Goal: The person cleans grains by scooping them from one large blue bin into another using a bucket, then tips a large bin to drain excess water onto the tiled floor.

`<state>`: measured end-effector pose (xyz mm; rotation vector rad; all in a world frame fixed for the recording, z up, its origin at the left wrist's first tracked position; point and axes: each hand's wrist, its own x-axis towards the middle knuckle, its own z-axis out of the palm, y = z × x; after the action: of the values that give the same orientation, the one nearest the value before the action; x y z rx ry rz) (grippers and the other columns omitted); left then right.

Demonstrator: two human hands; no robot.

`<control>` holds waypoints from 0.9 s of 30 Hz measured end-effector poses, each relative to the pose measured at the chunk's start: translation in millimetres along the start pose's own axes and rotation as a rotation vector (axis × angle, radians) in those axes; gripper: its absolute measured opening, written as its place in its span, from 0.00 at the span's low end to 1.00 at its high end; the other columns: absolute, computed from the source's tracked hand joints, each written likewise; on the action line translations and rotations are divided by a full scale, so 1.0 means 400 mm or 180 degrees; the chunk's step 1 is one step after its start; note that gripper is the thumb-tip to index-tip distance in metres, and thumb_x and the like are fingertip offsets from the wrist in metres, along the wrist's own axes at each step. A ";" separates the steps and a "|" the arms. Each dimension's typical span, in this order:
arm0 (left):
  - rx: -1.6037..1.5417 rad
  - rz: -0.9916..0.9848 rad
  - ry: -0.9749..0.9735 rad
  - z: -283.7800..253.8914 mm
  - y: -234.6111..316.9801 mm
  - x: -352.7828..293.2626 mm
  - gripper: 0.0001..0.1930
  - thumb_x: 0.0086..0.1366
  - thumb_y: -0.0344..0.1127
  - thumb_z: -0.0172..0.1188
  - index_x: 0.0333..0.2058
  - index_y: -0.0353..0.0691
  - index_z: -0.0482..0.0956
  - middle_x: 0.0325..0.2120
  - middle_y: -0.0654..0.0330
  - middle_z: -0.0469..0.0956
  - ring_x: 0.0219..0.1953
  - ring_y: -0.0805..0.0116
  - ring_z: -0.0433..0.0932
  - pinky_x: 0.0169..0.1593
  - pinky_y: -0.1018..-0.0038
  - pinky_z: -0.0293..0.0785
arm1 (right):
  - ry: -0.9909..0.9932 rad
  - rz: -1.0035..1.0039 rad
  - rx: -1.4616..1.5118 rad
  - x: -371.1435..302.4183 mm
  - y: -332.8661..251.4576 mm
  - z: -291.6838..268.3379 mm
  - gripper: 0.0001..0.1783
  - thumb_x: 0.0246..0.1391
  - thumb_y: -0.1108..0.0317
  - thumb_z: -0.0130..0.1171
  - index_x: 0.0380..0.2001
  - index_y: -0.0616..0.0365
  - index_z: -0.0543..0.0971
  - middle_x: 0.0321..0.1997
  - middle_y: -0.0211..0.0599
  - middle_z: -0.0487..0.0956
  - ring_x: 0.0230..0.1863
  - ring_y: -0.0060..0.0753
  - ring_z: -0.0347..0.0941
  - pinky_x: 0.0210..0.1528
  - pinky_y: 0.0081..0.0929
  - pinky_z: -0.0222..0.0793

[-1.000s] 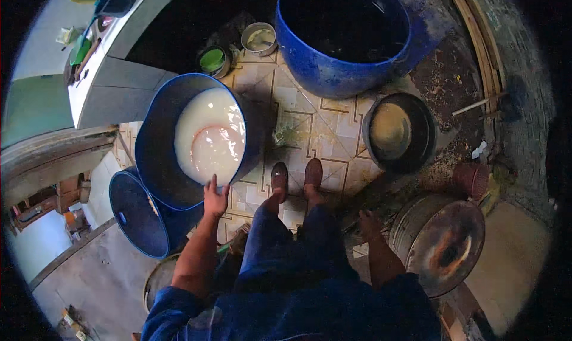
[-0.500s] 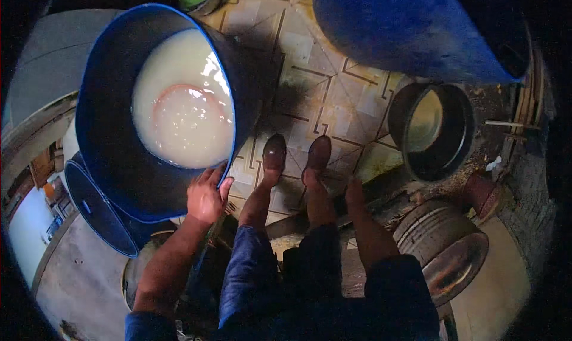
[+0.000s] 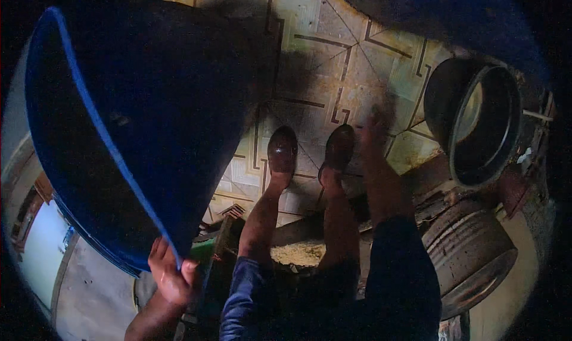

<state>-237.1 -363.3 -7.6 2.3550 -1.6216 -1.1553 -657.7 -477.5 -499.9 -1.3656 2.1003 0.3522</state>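
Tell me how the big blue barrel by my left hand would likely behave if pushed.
The blue barrel is probably stiff: its rim shows no sag where your left hand grips. It's likely heavy, since it dwarfs that hand, though any contents are hidden. Pushed at the rim, it might tip, as its wall looks tall.

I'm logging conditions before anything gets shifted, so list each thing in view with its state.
Blue drum: open-topped, contents not visible from here.
Left hand: closed over the drum's edge.
Right hand: blurred, over the floor; nothing visibly held.
Dark pot: uncovered, something pale inside.
Ribbed metal vessel: stained; contents not visible.
Brown shoes: worn, side by side.
Tiled floor: stained, partly shadowed.
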 end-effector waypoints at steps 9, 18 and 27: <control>0.0388 -0.0045 -0.0202 -0.029 0.025 -0.059 0.23 0.63 0.48 0.44 0.41 0.29 0.71 0.35 0.43 0.72 0.36 0.45 0.72 0.38 0.57 0.67 | 0.0792 0.0485 0.0091 0.187 -0.057 -0.037 0.29 0.55 0.55 0.48 0.57 0.57 0.62 0.55 0.50 0.66 0.53 0.55 0.64 0.51 0.52 0.61; 0.0499 -0.0082 -0.0313 0.001 0.039 -0.041 0.22 0.64 0.47 0.45 0.42 0.29 0.70 0.36 0.44 0.72 0.36 0.47 0.72 0.38 0.59 0.67 | 0.0994 -0.0641 -0.0638 0.119 -0.334 0.037 0.31 0.54 0.52 0.50 0.56 0.61 0.62 0.53 0.59 0.64 0.53 0.62 0.62 0.54 0.53 0.58; 0.0567 0.0026 -0.0283 0.020 0.019 0.002 0.22 0.64 0.46 0.45 0.44 0.30 0.68 0.36 0.45 0.72 0.36 0.49 0.71 0.37 0.60 0.68 | 0.1665 -0.2077 0.0955 0.020 -0.535 0.250 0.38 0.47 0.49 0.57 0.59 0.56 0.61 0.62 0.59 0.54 0.62 0.66 0.46 0.62 0.59 0.43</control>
<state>-247.5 -364.5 -10.4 2.4304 -1.8332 -1.1758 -434.5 -524.5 -561.8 -1.9821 1.8225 -0.6197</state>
